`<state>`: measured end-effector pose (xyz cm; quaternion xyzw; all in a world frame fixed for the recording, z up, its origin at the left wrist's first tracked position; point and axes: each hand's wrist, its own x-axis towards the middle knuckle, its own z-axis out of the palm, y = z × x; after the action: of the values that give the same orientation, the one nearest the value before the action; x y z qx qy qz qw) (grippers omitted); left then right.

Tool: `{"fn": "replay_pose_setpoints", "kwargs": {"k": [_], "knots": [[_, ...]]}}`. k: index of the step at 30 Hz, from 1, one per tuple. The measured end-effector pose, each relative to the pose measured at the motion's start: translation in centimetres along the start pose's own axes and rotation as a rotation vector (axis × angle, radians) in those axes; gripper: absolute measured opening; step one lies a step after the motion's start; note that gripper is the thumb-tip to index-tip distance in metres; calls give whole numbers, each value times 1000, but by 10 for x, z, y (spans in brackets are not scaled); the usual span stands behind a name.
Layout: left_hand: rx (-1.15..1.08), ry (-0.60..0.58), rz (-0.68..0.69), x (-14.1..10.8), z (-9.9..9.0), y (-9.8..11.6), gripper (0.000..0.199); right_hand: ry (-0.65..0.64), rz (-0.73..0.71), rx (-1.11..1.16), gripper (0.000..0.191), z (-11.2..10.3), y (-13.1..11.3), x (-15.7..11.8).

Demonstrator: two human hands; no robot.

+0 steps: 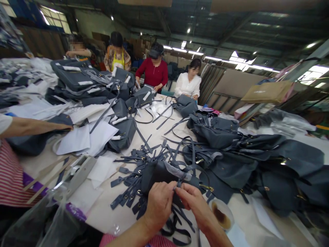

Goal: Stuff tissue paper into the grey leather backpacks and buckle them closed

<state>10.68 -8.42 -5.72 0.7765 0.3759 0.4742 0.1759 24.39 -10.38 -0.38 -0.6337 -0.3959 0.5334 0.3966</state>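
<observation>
A dark blue-grey bag (156, 175) lies on the table in front of me, its top toward my hands. My left hand (159, 202) is closed, thumb and fingers pinching a dark strap (181, 179) at the bag's near edge. From the right, my right hand (191, 197) pinches the same strap, the fingertips of both hands nearly touching. What lies between the fingertips is too small to make out. Many short dark straps with metal buckles (131, 192) fan out left of the bag. A gold zipper pull (207, 187) shows just beyond my right hand.
Dark bags (231, 168) are heaped at the right, and more (77, 77) at the back left. A dish with brown residue (221, 214) sits near my right forearm. White paper sheets (77, 139) lie at left, near another person's arm (38, 127). Several people work across the table.
</observation>
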Motion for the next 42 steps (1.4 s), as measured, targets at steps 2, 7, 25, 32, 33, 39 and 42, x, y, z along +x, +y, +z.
{"fn": "replay_pose_setpoints", "kwargs": {"k": [2, 7, 25, 32, 33, 39, 42], "knots": [[-20, -28, -26, 2, -1, 1, 25, -27, 78, 99, 39, 2, 3, -4], [-165, -60, -191, 3, -1, 4, 23, 8, 31, 143, 35, 2, 7, -4], [-420, -113, -461, 10, -7, 9, 20, 26, -51, 50, 33, -4, 2, 4], [-819, -120, -848, 12, -1, 5, 13, 111, -37, 142, 39, 5, 21, 8], [-816, -105, -843, 13, -1, 5, 12, 149, -37, 159, 41, 8, 23, 9], [-751, -73, -818, 16, -2, 4, 9, 258, -123, 128, 39, 12, 31, 15], [-745, -62, -817, 14, 0, 1, 9, 279, -191, -7, 31, 9, 32, 15]]}}
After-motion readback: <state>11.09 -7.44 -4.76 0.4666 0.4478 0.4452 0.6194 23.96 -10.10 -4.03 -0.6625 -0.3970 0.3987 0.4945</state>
